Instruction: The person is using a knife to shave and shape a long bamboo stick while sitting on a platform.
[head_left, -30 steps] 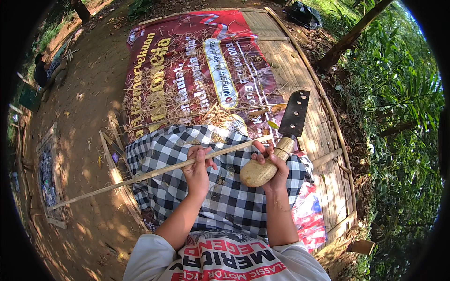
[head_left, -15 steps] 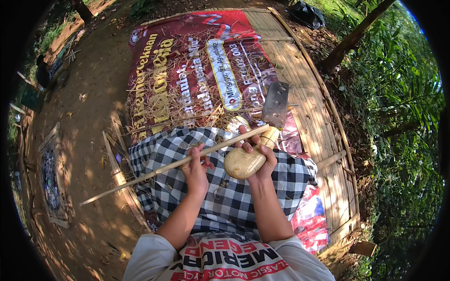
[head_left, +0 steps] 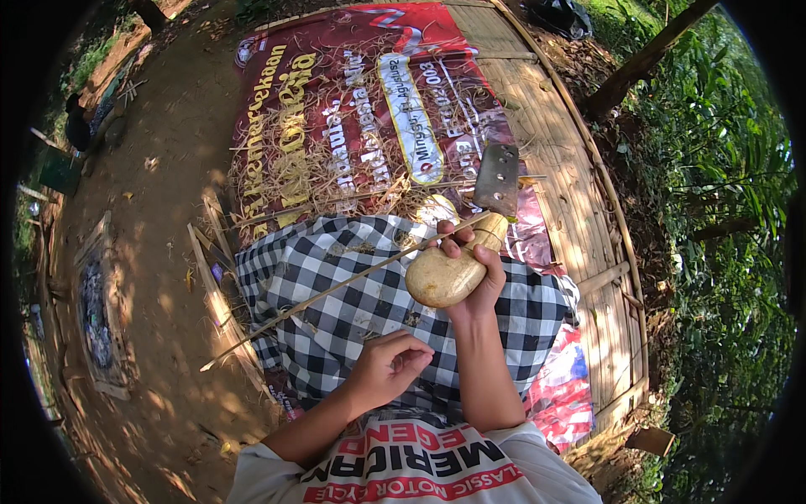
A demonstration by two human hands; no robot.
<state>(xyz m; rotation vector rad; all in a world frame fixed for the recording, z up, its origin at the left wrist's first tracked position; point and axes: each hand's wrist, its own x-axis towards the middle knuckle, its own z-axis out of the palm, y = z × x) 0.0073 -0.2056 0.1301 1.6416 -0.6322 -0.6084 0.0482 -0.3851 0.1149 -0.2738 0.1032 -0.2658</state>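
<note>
Right now, with twelve o'clock pointing straight away from me, my right hand (head_left: pixel 475 296) is wrapped around the bulbous pale wooden handle of a broad knife (head_left: pixel 497 180) — its dark, holed metal blade points to one o'clock. A long, thin, pale stick (head_left: pixel 295 312) also meets that hand at the fingers, its near end just beside the base of the blade, the rest slanting off toward eight o'clock. How firmly those fingers pinch it, I cannot tell. My left hand (head_left: pixel 389 367) sits at seven o'clock from the handle, apart from the stick, fingers loosely curled and thumb toward their tips; whether they pinch anything is hidden. Below both hands, a black-and-white checked cloth (head_left: pixel 332 262) covers my lap. At twelve lies a dark red printed banner (head_left: pixel 445 34) strewn with curly pale shavings (head_left: pixel 285 168) — and bamboo slats (head_left: pixel 550 113) run along its two o'clock side.
</note>
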